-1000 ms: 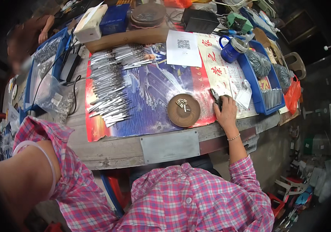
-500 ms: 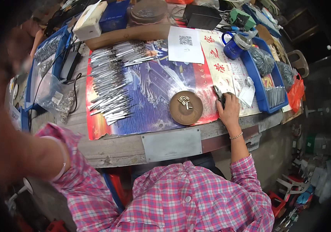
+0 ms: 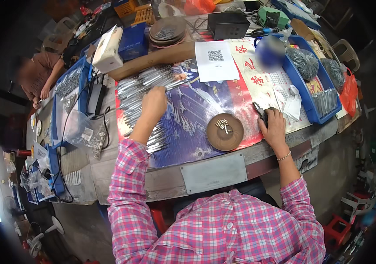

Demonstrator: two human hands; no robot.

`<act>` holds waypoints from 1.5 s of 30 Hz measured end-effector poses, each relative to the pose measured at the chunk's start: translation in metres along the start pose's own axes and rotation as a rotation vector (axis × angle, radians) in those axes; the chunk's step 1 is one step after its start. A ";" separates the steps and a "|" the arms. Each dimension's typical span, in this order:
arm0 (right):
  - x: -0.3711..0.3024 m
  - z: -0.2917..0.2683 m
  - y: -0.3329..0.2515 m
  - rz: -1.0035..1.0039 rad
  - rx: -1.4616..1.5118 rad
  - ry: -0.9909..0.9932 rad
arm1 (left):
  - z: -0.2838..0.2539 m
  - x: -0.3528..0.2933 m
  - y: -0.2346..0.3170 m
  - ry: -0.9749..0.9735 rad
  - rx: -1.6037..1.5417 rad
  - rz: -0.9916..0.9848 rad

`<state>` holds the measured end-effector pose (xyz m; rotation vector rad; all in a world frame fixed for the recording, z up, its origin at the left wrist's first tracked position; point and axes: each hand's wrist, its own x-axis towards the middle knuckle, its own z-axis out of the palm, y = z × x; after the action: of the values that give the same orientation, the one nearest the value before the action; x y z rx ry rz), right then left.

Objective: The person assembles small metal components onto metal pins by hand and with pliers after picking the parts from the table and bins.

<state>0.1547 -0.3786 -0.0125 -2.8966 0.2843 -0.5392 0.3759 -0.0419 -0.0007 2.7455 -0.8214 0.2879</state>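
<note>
The left hand [image 3: 154, 104] is at the thin shiny sticks [image 3: 130, 99], piled under and left of it, which look light, stiff and slippery, best pinched mid-way, though its grip can't be told, while the right hand [image 3: 275, 128] holds a dark tool [image 3: 261, 113].

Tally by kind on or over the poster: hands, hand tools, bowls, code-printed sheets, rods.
Hands: 2 (left hand, right hand)
Hand tool: 1
Brown bowl: 1
White code-printed sheet: 1
Silver rods: overlapping, can't count
Total: 5, rods excluded
</note>
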 end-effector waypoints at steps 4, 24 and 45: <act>0.002 -0.003 -0.003 0.007 0.003 0.011 | 0.010 0.005 -0.007 -0.059 0.095 0.012; 0.003 -0.004 -0.003 0.039 0.000 -0.027 | 0.016 0.009 0.013 -0.095 0.448 0.270; -0.001 -0.002 0.005 0.040 -0.049 -0.030 | -0.103 -0.079 0.071 0.009 -1.205 -0.299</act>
<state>0.1520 -0.3836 -0.0126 -2.9365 0.3558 -0.4890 0.2597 -0.0282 0.0899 1.6647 -0.3470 -0.2113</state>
